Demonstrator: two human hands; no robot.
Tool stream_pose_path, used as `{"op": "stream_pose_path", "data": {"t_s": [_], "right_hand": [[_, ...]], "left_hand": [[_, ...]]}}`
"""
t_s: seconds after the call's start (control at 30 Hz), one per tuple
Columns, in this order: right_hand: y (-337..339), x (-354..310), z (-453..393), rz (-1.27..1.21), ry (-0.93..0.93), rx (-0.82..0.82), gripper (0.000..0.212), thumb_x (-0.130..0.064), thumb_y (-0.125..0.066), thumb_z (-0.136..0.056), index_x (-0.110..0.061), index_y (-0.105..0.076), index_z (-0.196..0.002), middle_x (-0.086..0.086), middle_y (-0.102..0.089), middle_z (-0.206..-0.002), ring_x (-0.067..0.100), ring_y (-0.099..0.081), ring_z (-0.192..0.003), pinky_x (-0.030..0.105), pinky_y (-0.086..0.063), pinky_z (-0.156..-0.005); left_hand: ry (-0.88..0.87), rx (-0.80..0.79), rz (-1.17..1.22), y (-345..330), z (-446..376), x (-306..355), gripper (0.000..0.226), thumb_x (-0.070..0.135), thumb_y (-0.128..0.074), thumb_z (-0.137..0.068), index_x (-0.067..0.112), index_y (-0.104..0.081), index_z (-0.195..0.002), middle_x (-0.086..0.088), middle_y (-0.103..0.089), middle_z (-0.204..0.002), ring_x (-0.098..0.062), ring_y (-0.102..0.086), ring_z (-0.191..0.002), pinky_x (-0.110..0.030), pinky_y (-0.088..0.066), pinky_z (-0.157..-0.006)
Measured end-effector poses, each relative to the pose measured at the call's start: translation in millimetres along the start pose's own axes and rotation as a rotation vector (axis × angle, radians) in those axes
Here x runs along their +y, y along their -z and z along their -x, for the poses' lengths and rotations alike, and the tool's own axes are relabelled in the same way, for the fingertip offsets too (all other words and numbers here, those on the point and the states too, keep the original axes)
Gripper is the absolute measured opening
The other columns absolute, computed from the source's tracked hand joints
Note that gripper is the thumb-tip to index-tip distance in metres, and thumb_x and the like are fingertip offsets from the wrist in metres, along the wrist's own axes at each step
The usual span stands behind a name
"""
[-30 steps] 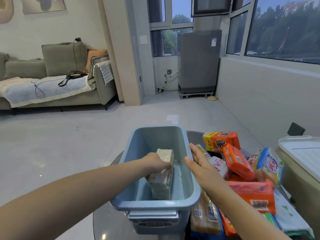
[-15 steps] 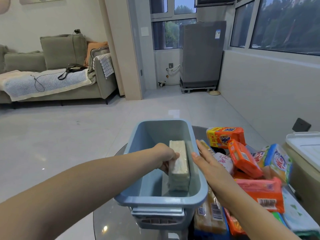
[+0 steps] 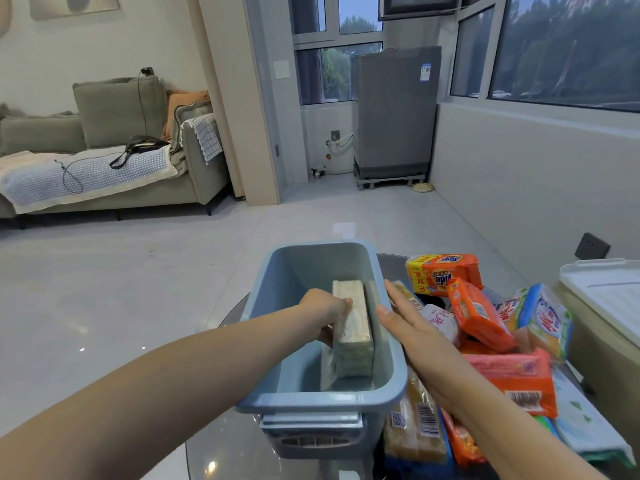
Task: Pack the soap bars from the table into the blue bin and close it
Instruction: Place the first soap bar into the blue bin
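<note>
The blue bin stands open on the round glass table. My left hand reaches inside it and grips a pale wrapped soap bar, which stands on its long edge against the bin's right wall. Outside that wall, my right hand lies flat with straight fingers against the bin's rim. A heap of wrapped soap bars lies to the right: an orange-yellow pack, an orange bar, a blue-yellow pack and a red-orange bar.
A clear-wrapped tan bar lies at the bin's near right corner. A beige container with a white lid stands at the far right. A sofa and a grey appliance are across the tiled floor.
My left hand has lowered the pale soap bar deeper into the bin and turned it onto its edge along the right wall. My right hand stays at the bin's rim.
</note>
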State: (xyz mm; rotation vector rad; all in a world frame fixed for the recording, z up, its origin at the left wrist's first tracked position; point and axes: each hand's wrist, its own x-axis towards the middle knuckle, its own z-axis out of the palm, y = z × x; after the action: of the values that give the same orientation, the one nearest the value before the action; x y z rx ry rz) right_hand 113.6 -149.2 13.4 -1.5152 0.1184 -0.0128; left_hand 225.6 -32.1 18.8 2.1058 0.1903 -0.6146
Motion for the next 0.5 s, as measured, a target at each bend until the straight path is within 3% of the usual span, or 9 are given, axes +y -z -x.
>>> {"op": "stream_pose_path", "data": {"t_s": [0.07, 0.1, 0.2, 0.23, 0.3, 0.33, 0.37, 0.43, 0.5], "right_hand": [[0.1, -0.5, 0.8, -0.001, -0.004, -0.007, 0.052, -0.037, -0.048, -0.092, -0.048, -0.026, -0.138, -0.02, -0.048, -0.117, 0.005, -0.053, -0.107, 0.019, -0.052, -0.076], [0.0, -0.5, 1.6, 0.007, 0.0, -0.009, 0.052, -0.037, -0.048, -0.092, -0.048, -0.026, -0.138, -0.019, -0.046, -0.12, 0.003, -0.052, -0.106, 0.018, -0.05, -0.076], [1.5, -0.7, 4.6, 0.027, 0.02, -0.022, 0.051, -0.037, -0.048, -0.092, -0.046, -0.029, -0.138, -0.021, -0.048, -0.12, -0.005, -0.051, -0.101, 0.011, -0.048, -0.071], [3.0, -0.8, 5.9, 0.026, 0.021, -0.026, 0.049, -0.035, -0.049, -0.092, -0.045, -0.031, -0.137, -0.021, -0.05, -0.12, -0.003, -0.053, -0.103, 0.012, -0.05, -0.072], [7.7, -0.6, 8.2, 0.038, 0.021, -0.006, 0.044, -0.031, -0.05, -0.092, -0.04, -0.04, -0.134, -0.016, -0.056, -0.124, 0.006, -0.058, -0.109, 0.025, -0.052, -0.086], [10.6, -1.2, 9.3, 0.061, 0.027, 0.02, 0.043, -0.029, -0.051, -0.092, -0.036, -0.043, -0.134, -0.013, -0.057, -0.126, 0.01, -0.058, -0.111, 0.031, -0.051, -0.092], [14.2, -2.1, 10.5, 0.094, 0.041, 0.051, 0.042, -0.028, -0.051, -0.092, -0.033, -0.045, -0.133, -0.012, -0.057, -0.127, 0.011, -0.057, -0.112, 0.031, -0.05, -0.094], [23.5, -4.2, 12.0, 0.197, 0.097, 0.12, 0.038, -0.025, -0.051, -0.092, -0.029, -0.05, -0.129, -0.012, -0.057, -0.126, 0.005, -0.057, -0.106, 0.019, -0.051, -0.083], [35.3, -6.3, 12.9, 0.298, 0.172, 0.196, 0.033, -0.022, -0.051, -0.092, -0.027, -0.055, -0.124, -0.009, -0.06, -0.122, 0.004, -0.057, -0.103, 0.02, -0.048, -0.084]], "left_hand": [[-0.012, -0.032, -0.031, 1.4, 3.3, 2.7, 0.057, 0.042, -0.055, -0.09, 0.002, -0.047, -0.13, -0.016, -0.058, -0.117, -0.031, -0.063, -0.083, -0.036, -0.057, -0.053], [-0.03, -0.049, -0.04, 2.4, 3.5, 3.8, 0.059, 0.043, -0.053, -0.09, 0.004, -0.044, -0.134, -0.015, -0.054, -0.124, -0.03, -0.06, -0.089, -0.035, -0.056, -0.055], [-0.083, -0.059, -0.031, 5.6, 7.9, 8.4, 0.054, 0.041, -0.049, -0.091, 0.01, -0.043, -0.134, -0.011, -0.052, -0.132, -0.028, -0.056, -0.11, -0.04, -0.052, -0.078], [-0.109, -0.041, -0.007, 7.4, 11.0, 10.2, 0.044, 0.039, -0.047, -0.092, 0.012, -0.049, -0.127, -0.009, -0.055, -0.125, -0.027, -0.057, -0.106, -0.039, -0.049, -0.078], [-0.234, 0.046, 0.019, 11.2, 15.3, 13.8, 0.013, 0.031, -0.046, -0.092, 0.021, -0.054, -0.09, 0.0, -0.054, -0.091, -0.016, -0.052, -0.078, -0.032, -0.04, -0.07], [-0.316, 0.098, 0.022, 12.1, 18.4, 16.0, 0.015, 0.027, -0.046, -0.092, 0.025, -0.05, -0.078, 0.005, -0.047, -0.078, -0.011, -0.045, -0.067, -0.029, -0.037, -0.064], [-0.388, 0.139, 0.037, 12.4, 22.8, 17.9, 0.015, 0.024, -0.045, -0.091, 0.026, -0.051, -0.077, 0.009, -0.045, -0.075, -0.007, -0.042, -0.065, -0.024, -0.035, -0.06], [-0.498, 0.167, 0.088, 9.9, 34.9, 20.9, 0.018, 0.022, -0.043, -0.091, 0.025, -0.06, -0.097, 0.014, -0.053, -0.084, -0.002, -0.049, -0.071, -0.019, -0.037, -0.057], [-0.588, 0.188, 0.111, 3.8, 47.9, 23.4, 0.023, 0.02, -0.043, -0.092, 0.024, -0.061, -0.105, 0.015, -0.057, -0.089, 0.001, -0.051, -0.073, -0.016, -0.037, -0.056]]}}
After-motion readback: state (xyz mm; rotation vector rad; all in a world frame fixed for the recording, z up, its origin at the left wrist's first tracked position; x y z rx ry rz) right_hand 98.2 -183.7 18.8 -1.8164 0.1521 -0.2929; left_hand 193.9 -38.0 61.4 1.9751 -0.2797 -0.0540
